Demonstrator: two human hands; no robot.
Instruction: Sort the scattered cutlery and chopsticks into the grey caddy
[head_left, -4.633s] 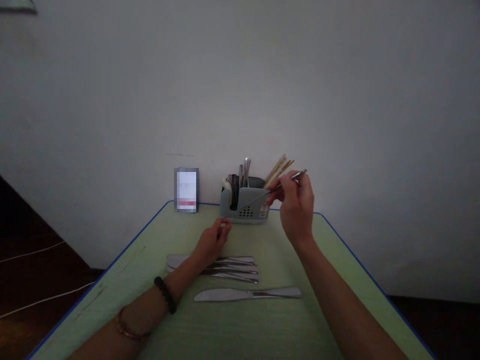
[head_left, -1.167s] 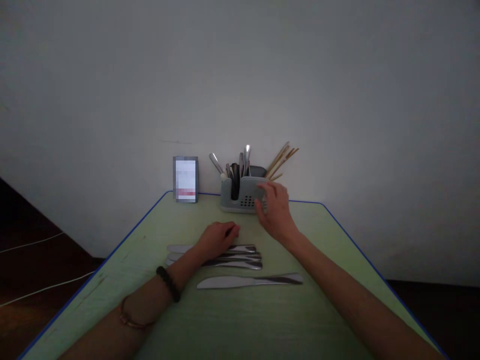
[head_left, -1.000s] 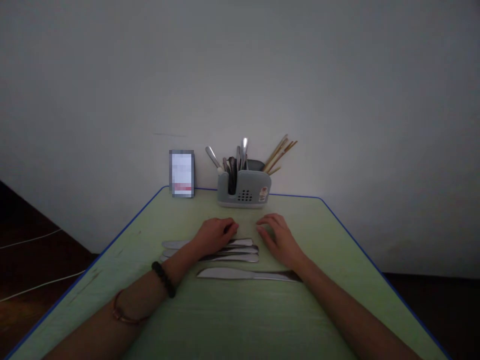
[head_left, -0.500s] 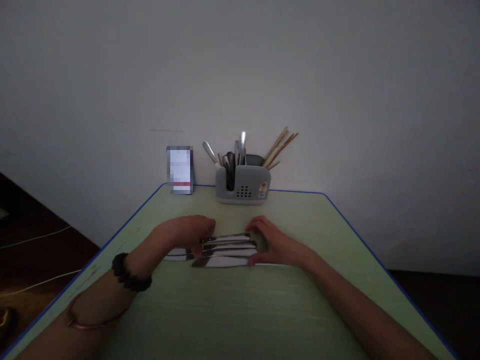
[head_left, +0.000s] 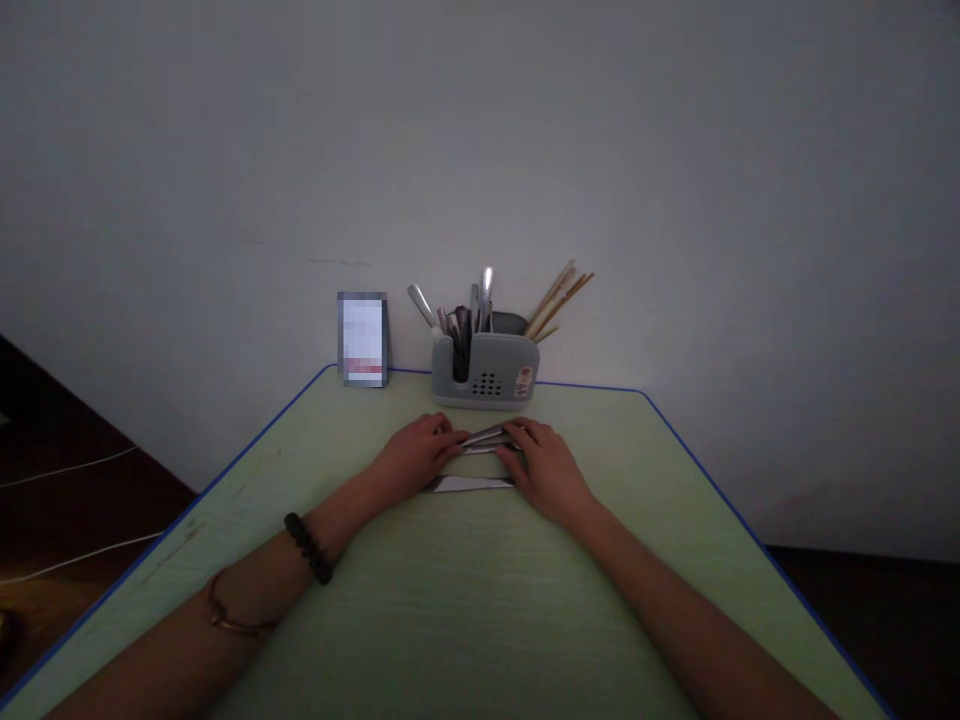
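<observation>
Several metal table knives [head_left: 486, 437] lie bunched together crosswise between my two hands. My left hand [head_left: 421, 452] is closed around their left ends, thumb and fingers pinching them. At the other end my right hand [head_left: 550, 468] grips the bunch, its fingers over the far side and thumb at the near side. Closer to me, one separate knife [head_left: 469, 484] rests flat on the green table [head_left: 450, 610]; its ends run up to or under both hands. The ends of the bunched knives are hidden by my fingers.
Behind my hands stands a grey cutlery holder [head_left: 504, 362] with metal cutlery [head_left: 487, 290] and wooden chopsticks [head_left: 559, 298] in it. To its left a phone [head_left: 364, 340] with a blurred screen leans against the wall [head_left: 675, 200]. The table has a blue edge.
Both hands have moved away from me, toward the holder, and closer together. The spread-out knives are now gathered into a bunch between them, with one knife left apart in front.
</observation>
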